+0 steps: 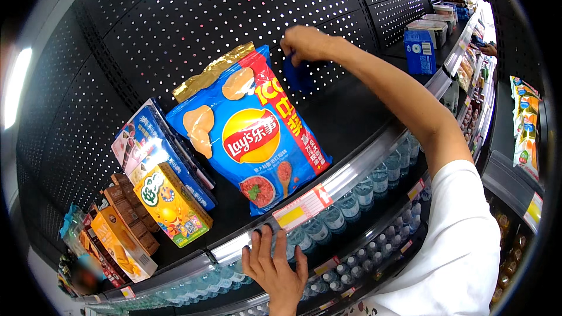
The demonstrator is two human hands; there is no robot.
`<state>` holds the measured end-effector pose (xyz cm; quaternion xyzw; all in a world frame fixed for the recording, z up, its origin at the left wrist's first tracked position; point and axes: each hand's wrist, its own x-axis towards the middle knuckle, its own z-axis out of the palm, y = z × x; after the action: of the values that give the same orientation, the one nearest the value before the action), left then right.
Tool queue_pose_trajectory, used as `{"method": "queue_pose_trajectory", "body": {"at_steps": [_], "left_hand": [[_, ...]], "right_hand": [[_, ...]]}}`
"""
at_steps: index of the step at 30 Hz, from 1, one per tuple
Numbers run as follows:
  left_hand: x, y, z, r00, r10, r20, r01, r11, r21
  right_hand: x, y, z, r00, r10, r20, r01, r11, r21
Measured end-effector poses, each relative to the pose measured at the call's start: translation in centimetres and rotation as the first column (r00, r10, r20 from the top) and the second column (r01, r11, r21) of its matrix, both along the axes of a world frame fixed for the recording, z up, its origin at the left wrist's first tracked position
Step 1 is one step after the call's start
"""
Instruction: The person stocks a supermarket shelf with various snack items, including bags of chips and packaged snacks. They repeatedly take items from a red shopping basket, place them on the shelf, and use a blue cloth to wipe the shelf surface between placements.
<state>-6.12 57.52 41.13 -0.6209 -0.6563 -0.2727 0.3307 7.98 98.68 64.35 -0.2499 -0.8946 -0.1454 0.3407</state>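
Note:
A blue Lay's potato chip bag [246,134] stands on the black shelf, with a gold-topped bag [215,70] behind it. To its right, my right hand [307,44] is closed around a dark blue cloth [298,74], which hangs before the perforated back panel. My left hand [277,261] rests with spread fingertips on the shelf's front rail [237,245], just left of a price label [303,206]. It holds nothing. Left of the chips stand a yellow snack box [173,204] and blue and pink boxes [164,153].
Orange and brown snack boxes [123,245] stand farther left. Water bottles [333,219] line the shelves below. A blue box [419,52] and clear containers [432,30] sit at the upper right. Another person's hand [488,49] shows at the far right.

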Motion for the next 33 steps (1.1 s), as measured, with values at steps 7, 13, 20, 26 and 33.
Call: {"method": "queue_pose_trajectory", "body": {"at_steps": [7, 13, 20, 26, 33], "left_hand": [[-0.2, 0.1, -0.3, 1.000, -0.007, -0.020, 0.008, 0.999, 0.035], [-0.3, 0.6, -0.3, 0.997, -0.053, -0.053, 0.062, 0.983, 0.172], [-0.2, 0.4, 0.0, 0.998, -0.053, -0.041, 0.057, 0.991, 0.124], [0.0, 0.3, -0.2, 0.999, 0.016, -0.032, -0.015, 1.000, 0.025], [-0.6, 0.8, -0.6, 0.997, -0.027, -0.073, 0.040, 0.985, 0.169]], "right_hand": [[2.5, 5.4, 10.7, 0.785, 0.020, -0.619, 0.206, 0.934, 0.292], [1.5, 6.2, 10.3, 0.659, 0.058, -0.750, 0.328, 0.875, 0.356], [3.8, 8.2, 1.6, 0.620, -0.081, -0.780, 0.281, 0.952, 0.124], [5.6, 11.0, 4.4, 0.484, -0.124, -0.866, 0.388, 0.918, 0.085], [6.8, 13.3, 6.4, 0.422, -0.024, -0.906, 0.495, 0.844, 0.208]]}}
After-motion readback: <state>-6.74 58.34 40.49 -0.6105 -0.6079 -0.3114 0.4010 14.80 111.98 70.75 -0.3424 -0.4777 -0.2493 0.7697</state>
